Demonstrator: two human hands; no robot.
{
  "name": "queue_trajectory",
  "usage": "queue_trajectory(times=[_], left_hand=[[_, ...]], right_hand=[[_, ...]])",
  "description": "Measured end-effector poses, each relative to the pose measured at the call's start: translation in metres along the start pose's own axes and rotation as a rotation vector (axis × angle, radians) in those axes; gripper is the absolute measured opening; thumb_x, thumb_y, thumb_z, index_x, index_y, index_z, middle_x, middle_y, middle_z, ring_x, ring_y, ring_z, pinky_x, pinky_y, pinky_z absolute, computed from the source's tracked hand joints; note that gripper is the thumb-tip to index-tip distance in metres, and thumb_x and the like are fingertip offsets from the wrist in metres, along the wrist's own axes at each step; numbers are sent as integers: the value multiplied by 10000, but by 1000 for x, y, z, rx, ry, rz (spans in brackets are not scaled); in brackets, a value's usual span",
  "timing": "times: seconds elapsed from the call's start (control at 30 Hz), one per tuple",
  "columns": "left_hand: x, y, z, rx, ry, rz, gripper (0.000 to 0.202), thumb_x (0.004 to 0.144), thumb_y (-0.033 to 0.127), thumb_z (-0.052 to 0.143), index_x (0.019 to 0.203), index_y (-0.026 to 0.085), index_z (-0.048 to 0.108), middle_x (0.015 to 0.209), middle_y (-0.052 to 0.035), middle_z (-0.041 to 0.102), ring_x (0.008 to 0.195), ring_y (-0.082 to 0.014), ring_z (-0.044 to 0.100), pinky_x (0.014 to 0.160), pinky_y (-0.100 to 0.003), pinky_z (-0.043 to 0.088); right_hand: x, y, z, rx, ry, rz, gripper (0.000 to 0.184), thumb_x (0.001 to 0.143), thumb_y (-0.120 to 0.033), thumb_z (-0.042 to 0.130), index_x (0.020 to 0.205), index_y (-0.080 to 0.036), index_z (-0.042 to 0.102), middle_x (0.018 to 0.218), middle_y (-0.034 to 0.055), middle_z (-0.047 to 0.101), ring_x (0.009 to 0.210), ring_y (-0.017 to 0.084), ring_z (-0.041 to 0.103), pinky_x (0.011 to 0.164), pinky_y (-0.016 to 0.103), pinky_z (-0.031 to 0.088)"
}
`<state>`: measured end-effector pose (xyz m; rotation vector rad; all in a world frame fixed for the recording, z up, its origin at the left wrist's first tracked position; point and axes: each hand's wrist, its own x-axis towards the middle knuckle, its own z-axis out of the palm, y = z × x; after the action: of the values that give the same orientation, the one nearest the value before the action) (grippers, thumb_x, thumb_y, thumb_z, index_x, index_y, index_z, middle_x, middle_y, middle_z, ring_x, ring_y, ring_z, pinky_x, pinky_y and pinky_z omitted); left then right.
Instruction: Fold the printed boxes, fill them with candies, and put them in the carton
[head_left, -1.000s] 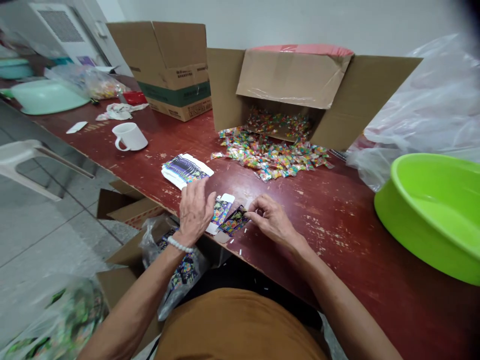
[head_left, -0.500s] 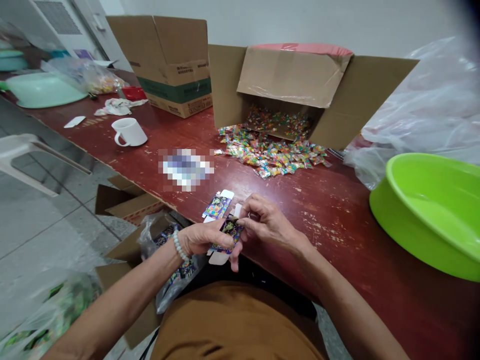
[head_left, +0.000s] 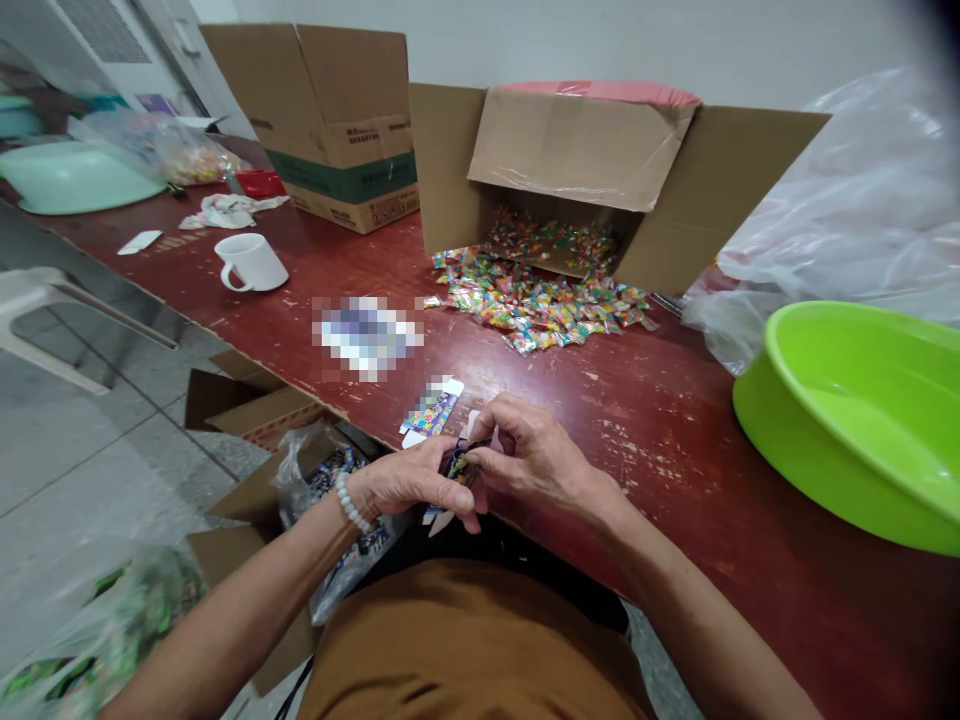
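A white mug (head_left: 255, 262) stands apart, probably out of the way. The left hand (head_left: 420, 478), partly closed, clasps a small printed carton (head_left: 458, 463) at the table (head_left: 667, 450) edge, seemingly steadying it so the right hand (head_left: 532, 450) can pinch its upper end. Wrapped candies (head_left: 547, 305) spill from a cardboard box (head_left: 581, 150), perhaps tipped for reach.

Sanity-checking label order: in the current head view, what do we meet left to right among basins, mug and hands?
Pale green basin → white mug → left hand → right hand → lime-green basin.
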<state>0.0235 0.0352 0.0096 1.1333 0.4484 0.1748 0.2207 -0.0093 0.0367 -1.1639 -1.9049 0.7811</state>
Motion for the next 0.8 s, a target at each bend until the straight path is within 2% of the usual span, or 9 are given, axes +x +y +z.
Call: queue_trajectory(times=[0.1,0.27,0.37,0.47,0.6,0.7,0.8], left_hand=[[0,0,0,12,0,-32,432,644,466,855,886,135,719,828,-79,733,700,-221,719,736,-334,557],[1,-2,1,54,-27,-68,375,736,470,799,854,123,724,793,-92,739,679,-215,734,690,-293,541],[2,-2,1,44,-51,-101,371,741,479,795,853,134,720,785,-80,745,656,-214,735,671,-298,550],[2,0,-1,38,-71,-121,385,712,485,820,842,137,722,770,-72,747,644,-210,733,654,-293,553],[-1,-2,-5,67,-134,-147,379,731,500,807,812,139,727,750,-94,758,639,-212,732,644,-290,556],[0,-4,-6,65,-129,-161,361,739,479,808,791,133,718,732,-94,752,631,-206,730,639,-283,560],[1,-1,-5,31,-56,-143,390,693,430,854,914,146,701,746,-56,738,629,-201,723,637,-305,580]], right_hand=[[-3,0,-2,35,-36,24,167,806,-32,624,784,-197,618,768,-17,634,666,115,549,616,235,410],[-6,-2,-6,-17,-123,71,94,894,-137,590,820,-194,578,719,-12,635,639,127,560,605,249,403],[-9,0,-3,-23,-161,131,65,883,-179,609,875,-198,547,729,-17,627,613,127,552,576,249,398],[-11,7,0,155,-188,164,213,828,-168,644,999,-205,523,868,4,662,690,134,610,604,246,457],[-10,14,0,466,-321,193,524,778,-79,577,1262,-208,425,922,8,671,718,127,649,624,238,509],[-8,10,-3,476,-417,189,795,717,-31,580,1442,-217,310,953,18,698,710,130,667,613,231,518],[-6,2,-6,466,-511,154,875,715,-49,630,1496,-239,285,918,10,724,700,147,691,598,230,527]])
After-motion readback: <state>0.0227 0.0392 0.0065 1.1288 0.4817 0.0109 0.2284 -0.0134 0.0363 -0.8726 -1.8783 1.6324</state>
